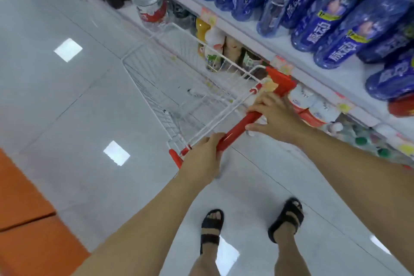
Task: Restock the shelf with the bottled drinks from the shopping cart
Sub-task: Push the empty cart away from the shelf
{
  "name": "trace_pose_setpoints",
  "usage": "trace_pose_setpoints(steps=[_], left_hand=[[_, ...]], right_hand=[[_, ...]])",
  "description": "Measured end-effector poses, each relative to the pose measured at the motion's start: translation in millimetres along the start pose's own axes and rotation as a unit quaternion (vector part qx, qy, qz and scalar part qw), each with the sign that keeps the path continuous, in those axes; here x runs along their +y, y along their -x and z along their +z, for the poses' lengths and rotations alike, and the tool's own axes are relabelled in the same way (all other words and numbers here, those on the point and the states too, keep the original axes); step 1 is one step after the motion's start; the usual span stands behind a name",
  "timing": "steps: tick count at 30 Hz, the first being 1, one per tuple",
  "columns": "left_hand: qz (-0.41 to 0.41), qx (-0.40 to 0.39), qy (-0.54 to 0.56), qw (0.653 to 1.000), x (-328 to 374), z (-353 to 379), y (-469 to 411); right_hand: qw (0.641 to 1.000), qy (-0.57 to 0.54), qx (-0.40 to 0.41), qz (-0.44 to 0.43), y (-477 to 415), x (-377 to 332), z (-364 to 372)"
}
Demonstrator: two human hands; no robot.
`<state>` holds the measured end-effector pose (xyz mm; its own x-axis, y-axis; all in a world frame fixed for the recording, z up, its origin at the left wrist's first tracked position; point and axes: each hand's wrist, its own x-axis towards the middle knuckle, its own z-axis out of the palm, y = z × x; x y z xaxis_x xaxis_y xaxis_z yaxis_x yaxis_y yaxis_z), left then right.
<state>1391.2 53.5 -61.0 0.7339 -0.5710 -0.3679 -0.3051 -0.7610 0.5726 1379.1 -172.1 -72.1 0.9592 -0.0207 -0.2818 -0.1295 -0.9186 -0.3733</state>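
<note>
1. Beside the shelf (257, 36), one small white wire shopping cart (224, 56) stood on the floor, its right side close along the shelf edge.
2. On the upper board of that shelf lay the blue bottles (331, 20), packed side by side in a row; about ten showed, though blur kept the count from being exact.
3. One red handle (237, 130) ran across the near end of the cart.
4. Two hands held it. The left hand (201, 157) had its fingers curled round the handle near its left end.
5. The right hand (275, 116) gripped nearer the right end, fingers wrapped over the bar and thumb under it.
6. One large clear water bottle (147, 0) with a red label stood beyond the far end of the cart.
7. One yellow bottle (202, 29) stood on a lower board behind the cart's wire, among other drinks too blurred to count.
8. Two feet in black sandals (211, 228) stood on the grey tiled floor (78, 96), behind the handle.
9. One orange band (26, 219) crossed the floor at the lower left.
</note>
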Motion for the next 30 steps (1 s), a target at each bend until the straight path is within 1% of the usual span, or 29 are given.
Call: trace_pose_setpoints(steps=[4,7,9,11,17,20,22,25,28,30], left_hand=[[0.053,-0.137,0.026,0.989,28,44,33],[0.075,-0.211,0.025,0.974,57,84,63],[0.076,-0.241,0.037,0.967,68,103,81],[0.095,-0.273,0.036,0.957,89,128,106],[0.160,-0.338,-0.013,0.927,136,209,194],[0.188,-0.381,-0.049,0.904,162,248,240],[0.219,-0.416,-0.087,0.879,180,272,268],[0.254,-0.464,-0.150,0.835,208,307,308],[0.316,-0.463,-0.227,0.797,232,338,345],[0.354,-0.447,-0.268,0.777,246,355,362]], right_hand=[[0.997,-0.020,-0.023,0.067,91,21,8],[0.992,-0.028,-0.031,0.115,169,37,18],[0.989,-0.047,-0.030,0.135,206,40,27],[0.984,-0.050,-0.023,0.170,259,47,36],[0.962,-0.068,0.010,0.265,425,60,82],[0.946,-0.063,0.038,0.316,512,58,108],[0.930,-0.044,0.035,0.364,570,51,126],[0.893,-0.069,0.020,0.445,647,38,151],[0.855,-0.116,0.037,0.504,719,26,176],[0.819,-0.166,0.074,0.545,762,15,196]])
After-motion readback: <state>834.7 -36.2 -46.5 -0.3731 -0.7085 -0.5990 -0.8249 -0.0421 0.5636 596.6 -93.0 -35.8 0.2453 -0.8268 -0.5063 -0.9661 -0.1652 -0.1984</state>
